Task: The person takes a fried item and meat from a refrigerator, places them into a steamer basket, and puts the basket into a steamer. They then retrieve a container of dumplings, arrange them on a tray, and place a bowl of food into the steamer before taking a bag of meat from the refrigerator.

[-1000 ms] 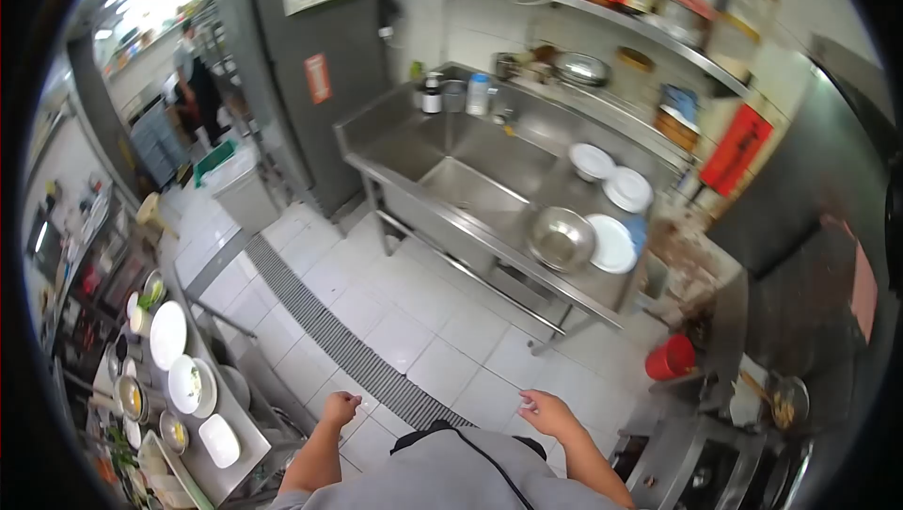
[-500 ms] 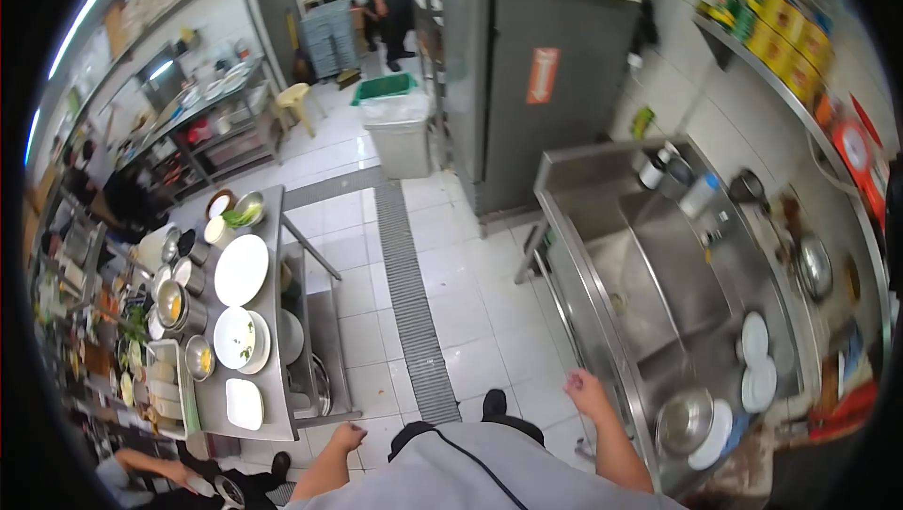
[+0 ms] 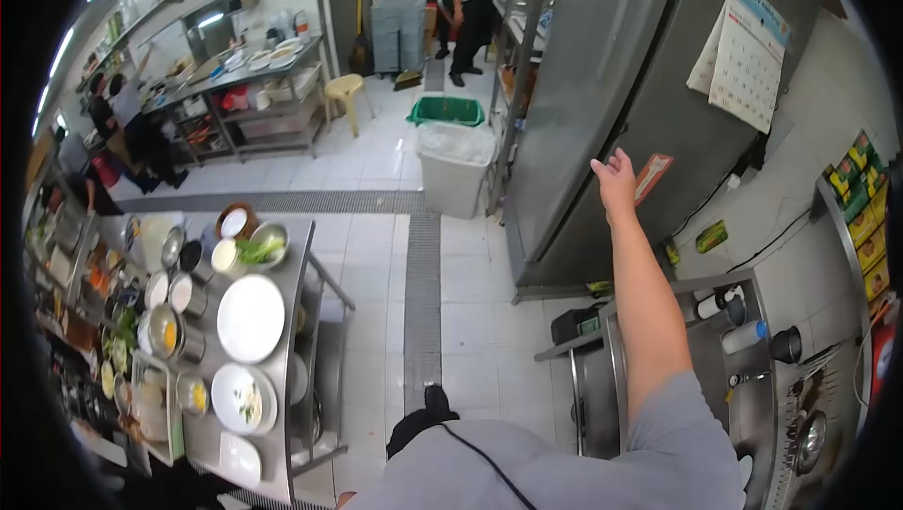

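Note:
My right arm is stretched forward, and my right hand [image 3: 616, 176] is up by the tall grey metal refrigerator [image 3: 691, 87]. Its fingers are apart and somewhat bent, with nothing in them, and overlap the door edge in this view. Just right of the fingers is a red and white sticker [image 3: 653, 177] on the metal. Higher up hangs a paper calendar [image 3: 745, 63]. Only a sliver of my left hand [image 3: 346, 499] shows at the bottom edge, its fingers hidden.
A steel table [image 3: 293, 275] with white plates [image 3: 251, 318] and bowls stands on the left. At right is a steel sink [image 3: 611, 359]. A lined bin [image 3: 456, 171] and green bin [image 3: 447, 111] stand ahead beside the shelf rack. Other people [image 3: 478, 16] are farther back.
I have stepped forward toward the refrigerator. My right hand has risen from beside the sink to the refrigerator's front. My left hand has dropped almost out of view.

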Demonstrator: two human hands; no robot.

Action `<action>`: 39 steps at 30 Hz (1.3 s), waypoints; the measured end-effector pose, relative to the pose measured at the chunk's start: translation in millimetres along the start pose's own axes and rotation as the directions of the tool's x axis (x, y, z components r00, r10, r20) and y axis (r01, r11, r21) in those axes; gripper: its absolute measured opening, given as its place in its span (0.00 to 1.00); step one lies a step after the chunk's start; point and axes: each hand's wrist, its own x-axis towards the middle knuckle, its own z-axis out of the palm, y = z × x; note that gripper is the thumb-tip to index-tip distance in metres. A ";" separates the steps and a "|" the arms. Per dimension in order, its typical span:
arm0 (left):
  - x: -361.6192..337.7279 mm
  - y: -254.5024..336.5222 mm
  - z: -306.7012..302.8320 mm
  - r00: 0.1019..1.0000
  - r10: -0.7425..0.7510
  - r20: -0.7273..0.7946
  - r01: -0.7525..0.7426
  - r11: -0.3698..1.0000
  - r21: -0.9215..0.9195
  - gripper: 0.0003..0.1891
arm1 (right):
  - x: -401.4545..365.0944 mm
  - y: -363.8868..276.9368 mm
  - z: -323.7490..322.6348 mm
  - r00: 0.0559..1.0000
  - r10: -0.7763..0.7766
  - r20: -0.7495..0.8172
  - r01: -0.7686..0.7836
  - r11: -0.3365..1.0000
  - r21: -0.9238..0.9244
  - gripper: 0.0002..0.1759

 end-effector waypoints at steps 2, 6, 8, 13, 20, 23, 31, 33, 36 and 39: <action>59.3 63.2 -28.9 0.992 -0.089 0.084 0.093 0.995 -0.043 0.12 | 51.4 18.2 18.8 0.998 0.060 -0.026 -0.060 0.998 -0.027 0.46; 103.0 251.6 -86.1 0.839 0.372 -0.397 -0.402 0.916 0.010 0.15 | 92.9 57.3 49.6 0.997 0.069 -0.041 -0.074 0.987 -0.140 0.50; 125.7 355.0 -119.3 0.742 0.511 -0.434 -0.544 0.837 0.057 0.18 | 78.6 54.4 77.9 0.987 0.011 -0.161 -0.051 0.967 -0.249 0.53; 22.6 674.9 -123.4 0.534 0.822 -0.198 -0.821 0.561 0.111 0.27 | 15.7 56.2 146.0 0.994 -0.078 -0.078 0.059 0.973 -0.224 0.56; -27.5 970.8 -86.6 0.072 0.989 -0.131 -0.984 0.092 0.153 0.50 | 5.8 24.5 199.7 0.836 -0.259 0.484 0.143 0.954 0.263 0.40; 13.8 1035.0 -124.6 0.207 0.956 -0.207 -0.976 0.187 -0.112 0.35 | 66.3 31.2 193.5 0.720 -0.369 0.587 0.369 0.921 0.125 0.33; 111.4 1106.0 -217.6 0.255 0.884 -0.391 -0.946 0.144 -0.292 0.27 | 304.0 55.8 183.1 0.884 -0.373 -0.284 0.347 0.928 -0.138 0.36; 151.3 1113.3 -222.3 0.326 0.851 -0.412 -0.932 0.216 -0.290 0.32 | 353.6 40.3 169.2 0.816 -0.432 -0.384 0.289 0.880 -0.377 0.39; 248.7 1103.9 -196.1 0.445 0.761 -0.472 -0.894 0.353 -0.275 0.43 | 407.5 37.3 158.5 0.769 -0.378 -0.515 0.176 0.901 -0.397 0.40; 276.5 1102.3 -176.3 0.960 0.272 -0.064 -0.278 0.951 -0.132 0.45 | 435.2 41.0 144.9 0.825 -0.334 -0.456 0.067 0.859 -0.508 0.43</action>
